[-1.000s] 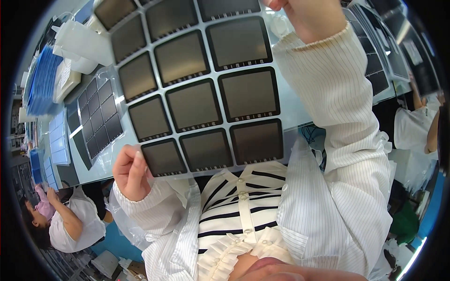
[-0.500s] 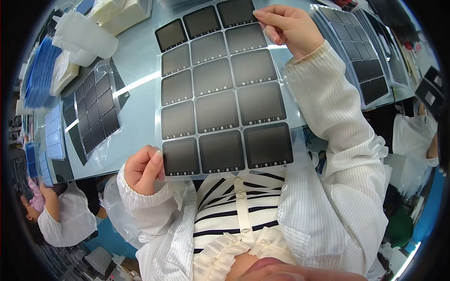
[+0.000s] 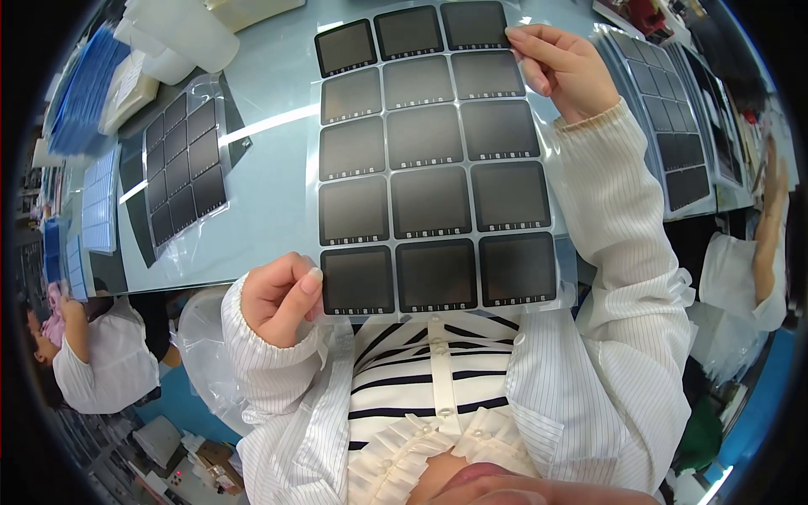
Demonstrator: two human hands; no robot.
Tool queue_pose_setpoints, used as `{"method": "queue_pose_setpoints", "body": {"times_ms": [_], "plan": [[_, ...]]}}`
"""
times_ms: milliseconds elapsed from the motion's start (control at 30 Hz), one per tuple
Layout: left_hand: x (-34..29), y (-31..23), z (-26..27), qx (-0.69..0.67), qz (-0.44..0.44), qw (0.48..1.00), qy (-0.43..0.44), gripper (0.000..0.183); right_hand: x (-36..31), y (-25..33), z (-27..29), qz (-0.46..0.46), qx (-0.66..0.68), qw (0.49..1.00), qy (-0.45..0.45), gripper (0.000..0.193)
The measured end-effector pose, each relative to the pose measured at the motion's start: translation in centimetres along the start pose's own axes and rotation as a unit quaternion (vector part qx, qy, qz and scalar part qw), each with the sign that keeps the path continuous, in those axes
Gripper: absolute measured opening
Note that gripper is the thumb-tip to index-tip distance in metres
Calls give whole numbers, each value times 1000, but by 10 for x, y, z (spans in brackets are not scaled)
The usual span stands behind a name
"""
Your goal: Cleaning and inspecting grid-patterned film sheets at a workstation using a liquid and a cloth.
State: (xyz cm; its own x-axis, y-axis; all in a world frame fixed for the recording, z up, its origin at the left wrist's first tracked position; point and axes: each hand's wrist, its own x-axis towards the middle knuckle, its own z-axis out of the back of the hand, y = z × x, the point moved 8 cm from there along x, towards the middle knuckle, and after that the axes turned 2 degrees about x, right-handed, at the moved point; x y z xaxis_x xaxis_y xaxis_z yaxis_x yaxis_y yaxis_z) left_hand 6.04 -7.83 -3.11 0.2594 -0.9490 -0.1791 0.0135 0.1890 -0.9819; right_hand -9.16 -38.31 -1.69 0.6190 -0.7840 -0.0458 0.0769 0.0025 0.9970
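A clear plastic sheet of dark rectangular panels [image 3: 431, 202], set out in rows of three, is held in front of me, its lower edge close to my chest. Each panel has a strip of small pale marks along its lower edge. My left hand [image 3: 282, 300] pinches the sheet's near left corner between thumb and fingers. At the far right corner, my right hand [image 3: 566, 67] grips the edge with thumb and forefinger. Beneath the sheet lies the pale glass-topped table [image 3: 269, 198].
Left on the table lies a smaller panel sheet [image 3: 183, 164] in clear film. Beyond it are a translucent white jug [image 3: 189, 38] and a blue stack of sheets [image 3: 84, 93]. More panel sheets [image 3: 661, 109] are piled at right. Co-workers [image 3: 105, 366] sit at both sides.
The sheet of panels and both my hands have shifted to the right in view and a little lower at the far end. Both hands keep their hold on it.
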Motion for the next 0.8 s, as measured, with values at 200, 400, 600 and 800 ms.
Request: {"method": "queue_pose_setpoints", "body": {"times_ms": [200, 400, 600, 800], "plan": [[-1, -2, -3, -2, -25, 998, 49, 23, -5, -1, 0, -4, 20, 1000, 6, 19], [-2, -3, -5, 15, -78, 990, 118, 19, -12, -1, -6, -3, 46, 998, 43, 19], [-1, -8, -13, 27, -115, 971, 208, 18, -22, -3, -12, -8, 68, 996, 64, 19], [-7, -7, -19, 12, -156, 953, 259, 21, -30, -5, -23, -30, 99, 993, 59, 18]]}}
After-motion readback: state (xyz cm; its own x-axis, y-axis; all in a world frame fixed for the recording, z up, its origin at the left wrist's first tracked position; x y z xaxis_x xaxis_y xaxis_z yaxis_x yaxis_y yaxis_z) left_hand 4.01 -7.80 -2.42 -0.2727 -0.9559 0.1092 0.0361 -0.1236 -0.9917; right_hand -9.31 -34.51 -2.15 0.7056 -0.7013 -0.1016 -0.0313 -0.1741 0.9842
